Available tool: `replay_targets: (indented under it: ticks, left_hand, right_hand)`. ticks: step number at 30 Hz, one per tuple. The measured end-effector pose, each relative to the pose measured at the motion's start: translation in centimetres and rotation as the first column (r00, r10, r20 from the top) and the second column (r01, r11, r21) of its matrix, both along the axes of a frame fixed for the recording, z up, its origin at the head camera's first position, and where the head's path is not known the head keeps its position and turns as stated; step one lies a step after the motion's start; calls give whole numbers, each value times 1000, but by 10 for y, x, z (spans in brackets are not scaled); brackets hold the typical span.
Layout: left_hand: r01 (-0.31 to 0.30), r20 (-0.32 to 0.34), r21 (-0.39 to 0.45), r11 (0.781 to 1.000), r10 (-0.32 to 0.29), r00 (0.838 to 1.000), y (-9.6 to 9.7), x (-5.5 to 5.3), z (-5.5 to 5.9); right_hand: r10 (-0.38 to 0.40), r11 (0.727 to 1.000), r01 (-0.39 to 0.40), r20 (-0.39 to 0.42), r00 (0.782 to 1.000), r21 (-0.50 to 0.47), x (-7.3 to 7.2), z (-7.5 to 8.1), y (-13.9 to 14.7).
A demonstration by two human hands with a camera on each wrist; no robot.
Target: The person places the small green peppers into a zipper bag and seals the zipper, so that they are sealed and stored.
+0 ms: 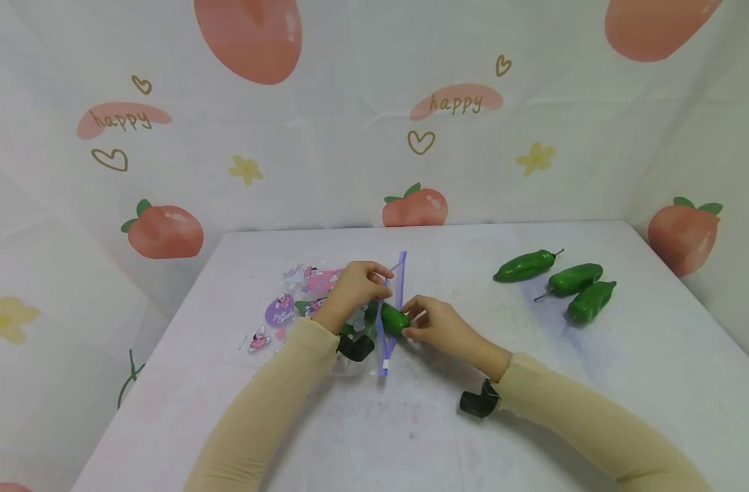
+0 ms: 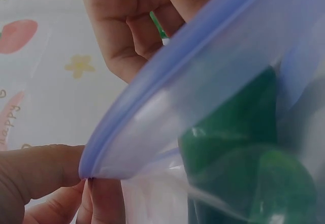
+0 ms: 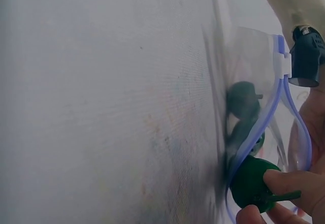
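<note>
Peach-print cloth behind a white table suggests a staged set.

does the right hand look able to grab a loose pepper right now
Probably not: the right hand grips a green pepper at the mouth of the bag, though the way to the loose peppers looks free.

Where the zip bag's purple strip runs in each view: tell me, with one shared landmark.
Head: purple strip just below centre, between left hand and right hand.
Left wrist: purple strip sweeps from the left hand, lower left, up to the top edge.
Right wrist: right side, its edges parting below the white slider.
Shared landmark: right hand; right of centre, top, and lower right, in that order.
</note>
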State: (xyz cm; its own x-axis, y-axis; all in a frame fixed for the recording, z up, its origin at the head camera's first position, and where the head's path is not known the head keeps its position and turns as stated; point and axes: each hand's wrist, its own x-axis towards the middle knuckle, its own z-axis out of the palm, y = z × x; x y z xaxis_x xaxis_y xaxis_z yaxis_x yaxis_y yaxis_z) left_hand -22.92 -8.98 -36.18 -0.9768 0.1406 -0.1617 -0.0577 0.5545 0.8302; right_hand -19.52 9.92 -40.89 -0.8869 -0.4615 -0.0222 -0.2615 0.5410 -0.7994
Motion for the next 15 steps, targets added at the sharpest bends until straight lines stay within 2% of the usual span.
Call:
replay_targets:
  ticks: [15]
  left_hand:
    - [-7,-6,-28,1000,7,1000,0,0,0]
  right_hand:
    - [28,999,-28,-30,999,-20,-1,-1,-5]
